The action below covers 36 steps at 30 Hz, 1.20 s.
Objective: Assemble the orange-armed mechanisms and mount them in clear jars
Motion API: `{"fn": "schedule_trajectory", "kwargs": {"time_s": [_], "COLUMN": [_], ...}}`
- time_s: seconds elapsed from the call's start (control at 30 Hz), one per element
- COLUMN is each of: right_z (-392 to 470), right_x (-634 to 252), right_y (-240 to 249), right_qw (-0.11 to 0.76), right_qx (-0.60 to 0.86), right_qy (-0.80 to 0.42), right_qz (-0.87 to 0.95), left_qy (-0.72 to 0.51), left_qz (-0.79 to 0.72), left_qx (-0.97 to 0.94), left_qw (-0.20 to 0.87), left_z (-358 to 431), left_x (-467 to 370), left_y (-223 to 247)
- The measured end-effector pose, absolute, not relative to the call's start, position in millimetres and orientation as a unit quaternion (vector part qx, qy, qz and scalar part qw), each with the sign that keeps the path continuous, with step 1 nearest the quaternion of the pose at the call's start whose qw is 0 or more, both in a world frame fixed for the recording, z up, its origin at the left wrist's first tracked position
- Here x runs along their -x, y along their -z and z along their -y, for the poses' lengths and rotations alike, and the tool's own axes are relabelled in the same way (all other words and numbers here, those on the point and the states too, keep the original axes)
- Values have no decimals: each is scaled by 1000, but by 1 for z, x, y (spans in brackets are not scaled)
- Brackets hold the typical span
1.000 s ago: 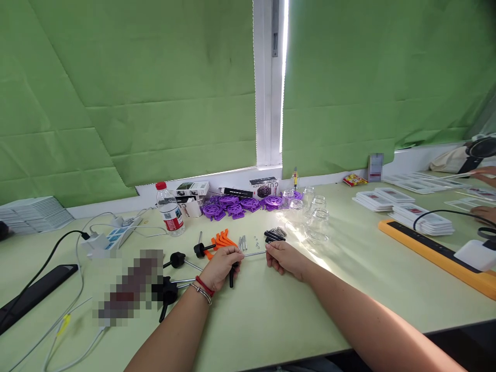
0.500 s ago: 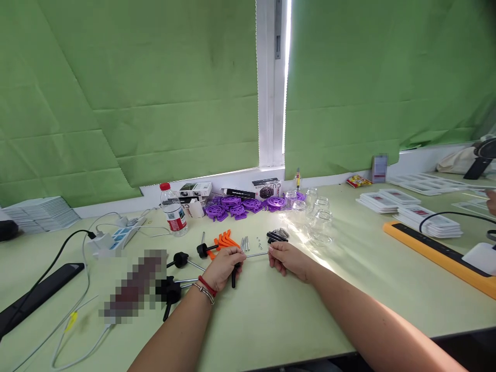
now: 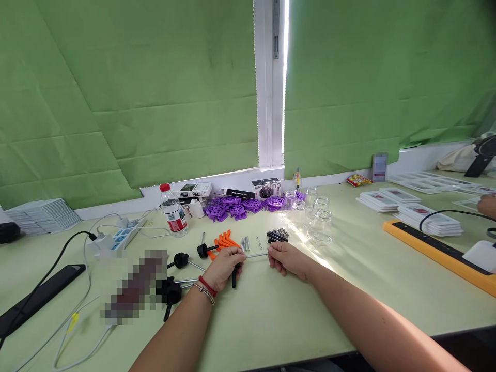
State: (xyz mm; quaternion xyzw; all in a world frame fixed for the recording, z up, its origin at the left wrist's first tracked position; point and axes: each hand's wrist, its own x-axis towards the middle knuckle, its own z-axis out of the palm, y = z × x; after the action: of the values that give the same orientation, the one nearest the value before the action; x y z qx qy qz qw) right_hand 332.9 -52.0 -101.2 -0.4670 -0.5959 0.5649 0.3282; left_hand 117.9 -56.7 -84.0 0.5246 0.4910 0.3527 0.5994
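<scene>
My left hand [image 3: 228, 264], with a red band and a bracelet at its wrist, is closed round a black-handled part [image 3: 234, 278] whose thin metal rod [image 3: 257, 254] points right. The fingertips of my right hand [image 3: 284, 257] pinch the far end of that rod, and its tip is hidden by them. Just beyond my hands lie orange curved pieces [image 3: 225, 239], metal screws [image 3: 245, 243], small nuts [image 3: 259, 242], and black handles [image 3: 277, 236] beside a heap of small metal parts. Left of my left hand are black knobs with metal rods [image 3: 181, 260].
Purple plastic parts [image 3: 236, 206], clear glass jars [image 3: 321, 223] and a red-capped bottle [image 3: 173, 212] stand farther back. Cables and a power strip [image 3: 127, 235] are at left. An orange-edged bar [image 3: 437, 256] and white card stacks [image 3: 430, 222] lie right, near another person's hand [image 3: 487, 205].
My hands and the rod hold almost the same position. At the far right, the other person's hand has moved a little left into view.
</scene>
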Motion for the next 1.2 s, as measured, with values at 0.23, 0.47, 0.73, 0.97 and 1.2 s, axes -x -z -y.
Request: {"fn": "schedule_trajectory", "kwargs": {"time_s": [0.23,0.47,0.73,0.97,1.2], "right_z": [52,52,53,52,52], "right_x": [-334,-334,-333,-336,-334], "right_y": [101,102,98,102,101], "right_qw": [339,332,331,325,327], "right_qx": [468,468,475,456,467], "right_qy": [-577,-572,-572,-577,-573], "right_qz": [577,587,581,595,589], "left_qy": [-357,-352,-352,-349,-350], "left_qz": [-492,-492,-495,-494,-493], "left_qx": [-524,-527,-522,-527,-522], "left_qw": [596,597,599,597,601], "left_z": [57,56,56,55,56], "left_x": [-118,-119,-119,-118,-119], "left_y": [83,82,82,84,83]}}
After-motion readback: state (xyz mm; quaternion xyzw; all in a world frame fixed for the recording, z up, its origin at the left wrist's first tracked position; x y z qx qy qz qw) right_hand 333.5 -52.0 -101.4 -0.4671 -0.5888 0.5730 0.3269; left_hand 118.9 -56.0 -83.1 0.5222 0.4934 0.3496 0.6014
